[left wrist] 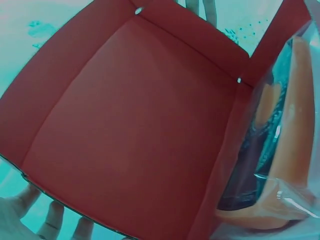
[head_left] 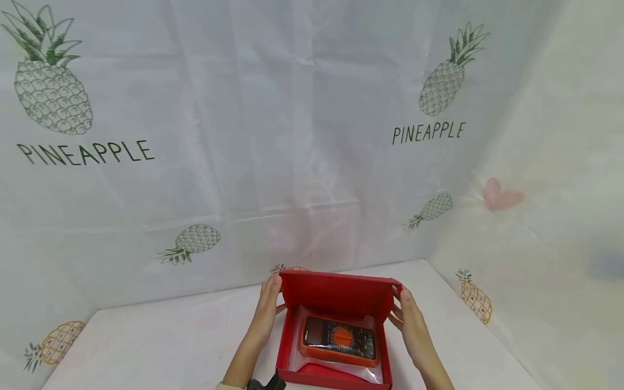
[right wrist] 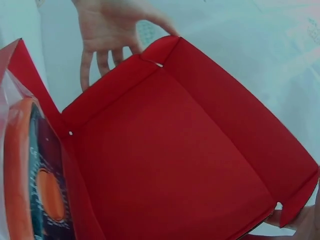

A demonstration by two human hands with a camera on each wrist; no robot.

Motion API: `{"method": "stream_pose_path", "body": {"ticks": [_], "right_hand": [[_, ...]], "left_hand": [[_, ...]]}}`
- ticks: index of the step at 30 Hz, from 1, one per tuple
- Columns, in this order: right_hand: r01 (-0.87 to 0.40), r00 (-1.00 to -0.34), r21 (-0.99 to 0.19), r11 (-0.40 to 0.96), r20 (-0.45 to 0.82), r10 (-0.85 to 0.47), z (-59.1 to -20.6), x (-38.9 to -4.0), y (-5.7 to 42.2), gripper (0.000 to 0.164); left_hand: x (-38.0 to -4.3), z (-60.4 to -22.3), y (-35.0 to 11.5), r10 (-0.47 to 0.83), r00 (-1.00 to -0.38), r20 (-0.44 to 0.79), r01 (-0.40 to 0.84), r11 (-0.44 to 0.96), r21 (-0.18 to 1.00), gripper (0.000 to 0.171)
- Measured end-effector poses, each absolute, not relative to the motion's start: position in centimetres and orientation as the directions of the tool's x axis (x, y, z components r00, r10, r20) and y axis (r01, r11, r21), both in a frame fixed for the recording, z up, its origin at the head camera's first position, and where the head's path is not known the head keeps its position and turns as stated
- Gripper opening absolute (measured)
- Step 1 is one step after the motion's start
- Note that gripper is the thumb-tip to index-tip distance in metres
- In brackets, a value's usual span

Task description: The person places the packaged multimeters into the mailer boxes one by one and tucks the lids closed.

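A red cardboard box [head_left: 336,381] sits on the table in the head view, its hinged lid [head_left: 336,293] raised. Inside lies an orange and black multimeter [head_left: 342,338] in a clear plastic bag [head_left: 358,372], its round dial facing up. My left hand [head_left: 265,304] holds the lid's left side, thumb at the upper corner and fingers along the outside of the flap. At the opposite corner my right hand [head_left: 410,319] grips the lid's right side. The right wrist view shows the lid's inner face, with the right hand [right wrist: 292,218] partly hidden behind its corner.
The white table [head_left: 185,336] extends to both sides of the box. Behind it hangs a pale curtain [head_left: 302,135] printed with pineapples, and the curtain continues along the right side. A dark strap [head_left: 267,383] shows by the left wrist.
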State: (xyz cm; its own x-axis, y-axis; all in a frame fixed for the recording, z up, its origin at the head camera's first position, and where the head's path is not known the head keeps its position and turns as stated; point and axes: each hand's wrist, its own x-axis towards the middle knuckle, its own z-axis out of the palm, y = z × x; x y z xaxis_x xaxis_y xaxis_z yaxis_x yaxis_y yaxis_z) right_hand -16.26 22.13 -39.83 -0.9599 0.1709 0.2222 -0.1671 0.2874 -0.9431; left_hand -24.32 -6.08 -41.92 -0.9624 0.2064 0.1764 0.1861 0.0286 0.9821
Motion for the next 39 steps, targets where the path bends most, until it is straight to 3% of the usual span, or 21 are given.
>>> {"method": "stream_pose_path", "body": {"ticks": [25, 39], "right_hand": [[-0.124, -0.97, -0.945, 0.302, 0.18, 0.165, -40.9, -15.0, 21.9, 0.049], [-0.11, -0.982, -0.97, 0.217, 0.139, 0.125, -41.2, -14.3, 22.1, 0.048]], "left_hand": [[-23.7, -43.4, -6.6, 0.222, -0.953, 0.206, 0.213, 0.009, 0.977, 0.051], [-22.9, -43.6, -7.5, 0.314, -0.931, 0.184, 0.2, 0.019, 0.98, 0.053]]}}
